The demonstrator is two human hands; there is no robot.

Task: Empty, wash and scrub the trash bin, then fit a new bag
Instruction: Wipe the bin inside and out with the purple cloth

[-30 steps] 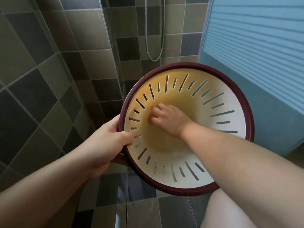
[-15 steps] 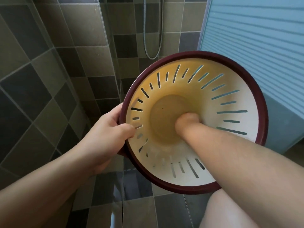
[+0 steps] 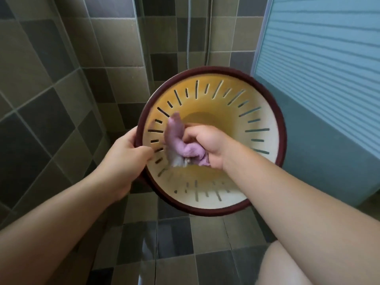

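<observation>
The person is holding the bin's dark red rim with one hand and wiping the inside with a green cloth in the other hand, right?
Not quite: the cloth is purple, not green. The head view shows the left hand holding the bin by its dark red rim while the right hand grips that cloth inside it.

My left hand [image 3: 127, 155] grips the bin's [image 3: 265, 159] left rim, my right hand [image 3: 207, 146] is inside it holding a cloth [image 3: 181, 147], with the hose [image 3: 188, 38] behind.
</observation>
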